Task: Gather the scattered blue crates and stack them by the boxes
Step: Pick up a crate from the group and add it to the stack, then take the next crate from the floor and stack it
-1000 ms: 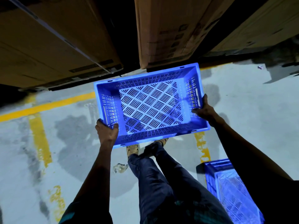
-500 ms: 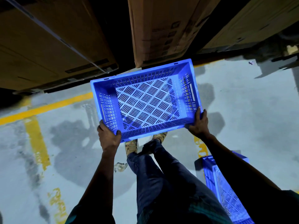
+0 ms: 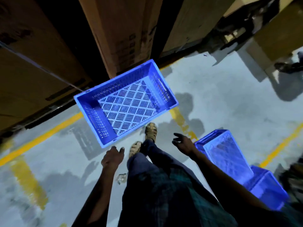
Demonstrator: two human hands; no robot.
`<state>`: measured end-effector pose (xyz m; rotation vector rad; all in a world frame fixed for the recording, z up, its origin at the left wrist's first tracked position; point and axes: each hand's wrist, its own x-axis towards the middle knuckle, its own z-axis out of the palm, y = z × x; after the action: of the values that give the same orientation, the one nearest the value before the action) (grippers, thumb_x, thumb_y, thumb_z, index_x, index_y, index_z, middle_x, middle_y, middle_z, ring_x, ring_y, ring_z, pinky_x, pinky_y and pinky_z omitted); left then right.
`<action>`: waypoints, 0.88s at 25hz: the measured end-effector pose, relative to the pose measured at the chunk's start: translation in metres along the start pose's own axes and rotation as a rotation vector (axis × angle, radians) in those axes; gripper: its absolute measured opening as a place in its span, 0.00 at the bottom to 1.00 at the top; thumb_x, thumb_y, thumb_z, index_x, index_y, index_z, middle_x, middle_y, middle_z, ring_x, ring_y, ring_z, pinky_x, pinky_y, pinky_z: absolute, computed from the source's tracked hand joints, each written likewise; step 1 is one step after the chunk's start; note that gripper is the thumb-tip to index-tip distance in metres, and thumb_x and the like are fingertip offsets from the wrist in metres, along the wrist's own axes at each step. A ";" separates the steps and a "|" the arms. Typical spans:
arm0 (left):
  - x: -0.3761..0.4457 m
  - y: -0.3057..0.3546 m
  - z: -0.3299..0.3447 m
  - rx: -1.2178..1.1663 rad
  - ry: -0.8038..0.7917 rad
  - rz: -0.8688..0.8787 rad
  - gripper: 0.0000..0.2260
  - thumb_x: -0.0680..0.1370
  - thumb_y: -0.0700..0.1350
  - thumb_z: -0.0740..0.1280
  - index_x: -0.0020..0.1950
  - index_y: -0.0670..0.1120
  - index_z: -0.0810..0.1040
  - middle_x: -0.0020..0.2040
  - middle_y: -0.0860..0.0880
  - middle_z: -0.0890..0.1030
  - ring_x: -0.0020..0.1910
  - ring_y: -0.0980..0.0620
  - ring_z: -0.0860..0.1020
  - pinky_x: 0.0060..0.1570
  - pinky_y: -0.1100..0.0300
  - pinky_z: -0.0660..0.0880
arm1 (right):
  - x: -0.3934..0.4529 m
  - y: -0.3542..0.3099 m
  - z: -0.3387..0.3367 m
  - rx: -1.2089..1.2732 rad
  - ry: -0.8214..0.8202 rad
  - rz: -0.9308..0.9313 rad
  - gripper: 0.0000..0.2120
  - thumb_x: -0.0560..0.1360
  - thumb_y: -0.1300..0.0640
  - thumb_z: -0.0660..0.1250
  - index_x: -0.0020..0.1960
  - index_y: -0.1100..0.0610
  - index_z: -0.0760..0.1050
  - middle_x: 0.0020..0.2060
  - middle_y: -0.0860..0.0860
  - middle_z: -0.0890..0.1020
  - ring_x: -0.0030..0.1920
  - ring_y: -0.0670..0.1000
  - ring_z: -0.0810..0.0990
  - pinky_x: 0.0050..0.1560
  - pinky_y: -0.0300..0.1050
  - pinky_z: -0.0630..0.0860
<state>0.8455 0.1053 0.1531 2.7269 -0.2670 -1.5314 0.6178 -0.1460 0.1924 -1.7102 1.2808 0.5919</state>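
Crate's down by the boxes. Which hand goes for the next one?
Right. The right hand is open beside the tilted blue plastic crates on the floor; the left hand is across the legs.

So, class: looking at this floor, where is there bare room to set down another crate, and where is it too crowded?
Bare floor lies to the right of the blue crate, between the short yellow line and the far boxes, and at lower left beside the yellow stripe. It is crowded along the cardboard boxes behind the crate, and at lower right around the other crates.
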 end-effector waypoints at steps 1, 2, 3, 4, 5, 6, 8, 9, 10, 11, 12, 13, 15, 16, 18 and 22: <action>-0.007 0.007 -0.004 -0.030 0.008 0.091 0.26 0.80 0.59 0.59 0.72 0.44 0.69 0.70 0.38 0.74 0.69 0.38 0.73 0.66 0.46 0.70 | -0.016 0.006 0.006 0.110 0.061 0.000 0.26 0.75 0.51 0.68 0.70 0.56 0.71 0.58 0.58 0.84 0.55 0.56 0.82 0.59 0.51 0.75; -0.019 0.015 -0.007 -0.061 0.012 0.199 0.25 0.80 0.57 0.61 0.73 0.44 0.69 0.69 0.38 0.74 0.69 0.38 0.73 0.66 0.47 0.70 | -0.036 0.014 0.014 0.230 0.129 0.010 0.26 0.72 0.48 0.67 0.69 0.54 0.73 0.55 0.57 0.85 0.51 0.54 0.83 0.54 0.52 0.76; -0.030 0.025 -0.010 -0.083 0.010 0.297 0.25 0.80 0.55 0.63 0.73 0.44 0.69 0.69 0.38 0.75 0.68 0.39 0.73 0.66 0.48 0.71 | -0.051 0.022 0.020 0.328 0.192 0.016 0.26 0.70 0.47 0.66 0.67 0.51 0.73 0.53 0.56 0.85 0.47 0.53 0.83 0.49 0.51 0.77; -0.045 0.037 -0.012 -0.084 0.004 0.387 0.25 0.80 0.55 0.64 0.73 0.44 0.69 0.68 0.38 0.76 0.68 0.39 0.73 0.65 0.48 0.71 | -0.068 0.030 0.026 0.394 0.239 0.018 0.24 0.71 0.47 0.66 0.66 0.50 0.74 0.52 0.54 0.85 0.45 0.52 0.83 0.45 0.49 0.77; -0.061 0.047 -0.009 -0.063 -0.017 0.463 0.25 0.80 0.55 0.64 0.73 0.45 0.69 0.68 0.39 0.76 0.67 0.40 0.74 0.63 0.49 0.72 | -0.088 0.039 0.032 0.448 0.279 0.019 0.22 0.73 0.50 0.66 0.66 0.50 0.74 0.51 0.53 0.85 0.44 0.52 0.83 0.43 0.47 0.75; -0.074 0.057 -0.007 -0.037 -0.032 0.525 0.25 0.80 0.55 0.64 0.73 0.46 0.69 0.67 0.40 0.76 0.66 0.40 0.75 0.61 0.50 0.73 | -0.103 0.045 0.035 0.491 0.314 0.015 0.19 0.75 0.53 0.66 0.66 0.51 0.73 0.50 0.53 0.85 0.43 0.51 0.83 0.42 0.46 0.75; -0.101 0.073 0.002 0.055 -0.075 0.639 0.24 0.80 0.57 0.63 0.74 0.48 0.68 0.67 0.41 0.77 0.64 0.41 0.76 0.58 0.52 0.73 | -0.132 0.061 0.040 0.603 0.401 0.017 0.18 0.78 0.57 0.66 0.67 0.54 0.73 0.50 0.53 0.85 0.41 0.50 0.82 0.40 0.43 0.74; -0.113 0.079 0.006 0.114 -0.102 0.687 0.24 0.80 0.57 0.62 0.74 0.49 0.67 0.68 0.41 0.76 0.64 0.41 0.76 0.58 0.52 0.73 | -0.145 0.069 0.040 0.662 0.449 0.022 0.17 0.78 0.59 0.66 0.67 0.56 0.72 0.50 0.55 0.84 0.41 0.51 0.82 0.39 0.40 0.74; -0.124 0.086 0.010 0.179 -0.122 0.736 0.24 0.80 0.57 0.62 0.74 0.49 0.67 0.68 0.41 0.76 0.63 0.41 0.76 0.58 0.52 0.74 | -0.158 0.075 0.039 0.721 0.491 0.025 0.17 0.79 0.60 0.65 0.67 0.57 0.72 0.51 0.58 0.84 0.42 0.52 0.81 0.37 0.36 0.74; -0.135 0.095 0.016 0.256 -0.142 0.792 0.24 0.81 0.57 0.62 0.74 0.49 0.67 0.68 0.41 0.76 0.63 0.41 0.77 0.57 0.52 0.74 | -0.175 0.085 0.035 0.791 0.541 0.027 0.16 0.79 0.60 0.65 0.67 0.58 0.72 0.52 0.60 0.83 0.42 0.53 0.81 0.35 0.33 0.74; -0.147 0.102 0.023 0.330 -0.169 0.847 0.24 0.81 0.57 0.62 0.74 0.48 0.67 0.67 0.40 0.76 0.64 0.41 0.77 0.57 0.52 0.74 | -0.193 0.096 0.032 0.851 0.587 0.028 0.15 0.79 0.60 0.65 0.65 0.57 0.73 0.53 0.61 0.83 0.43 0.54 0.81 0.34 0.32 0.74; -0.159 0.110 0.030 0.377 -0.196 0.896 0.24 0.81 0.57 0.63 0.74 0.48 0.67 0.67 0.40 0.77 0.64 0.41 0.76 0.58 0.52 0.75 | -0.208 0.109 0.029 0.906 0.644 0.018 0.13 0.79 0.59 0.65 0.63 0.56 0.73 0.52 0.62 0.83 0.44 0.54 0.82 0.35 0.33 0.74; -0.184 0.132 0.045 0.419 -0.238 0.986 0.24 0.80 0.56 0.64 0.74 0.48 0.69 0.67 0.41 0.77 0.65 0.43 0.76 0.60 0.52 0.75 | -0.238 0.142 0.022 1.009 0.784 -0.004 0.11 0.80 0.60 0.64 0.61 0.50 0.74 0.49 0.58 0.83 0.47 0.54 0.84 0.40 0.40 0.77; -0.199 0.143 0.055 0.422 -0.248 1.032 0.23 0.80 0.55 0.64 0.73 0.49 0.69 0.66 0.42 0.78 0.64 0.43 0.77 0.60 0.52 0.75 | -0.254 0.161 0.020 1.056 0.847 0.003 0.13 0.80 0.60 0.64 0.62 0.49 0.74 0.50 0.57 0.84 0.48 0.54 0.85 0.43 0.44 0.78; -0.227 0.164 0.076 0.374 -0.237 1.137 0.21 0.80 0.54 0.65 0.71 0.50 0.71 0.64 0.44 0.80 0.61 0.46 0.79 0.58 0.53 0.76 | -0.284 0.197 0.017 1.071 0.967 -0.002 0.15 0.80 0.60 0.64 0.66 0.49 0.73 0.53 0.55 0.84 0.50 0.53 0.85 0.48 0.48 0.79; -0.306 0.208 0.153 0.212 -0.295 1.271 0.13 0.79 0.50 0.67 0.64 0.53 0.75 0.56 0.47 0.82 0.54 0.52 0.81 0.58 0.50 0.78 | -0.358 0.288 0.012 1.017 1.221 -0.017 0.17 0.81 0.63 0.61 0.69 0.54 0.71 0.53 0.52 0.85 0.50 0.53 0.85 0.52 0.48 0.78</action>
<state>0.5298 -0.0413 0.3503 1.5977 -1.7639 -1.3896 0.2269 0.0240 0.3634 -1.0767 1.8444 -1.1699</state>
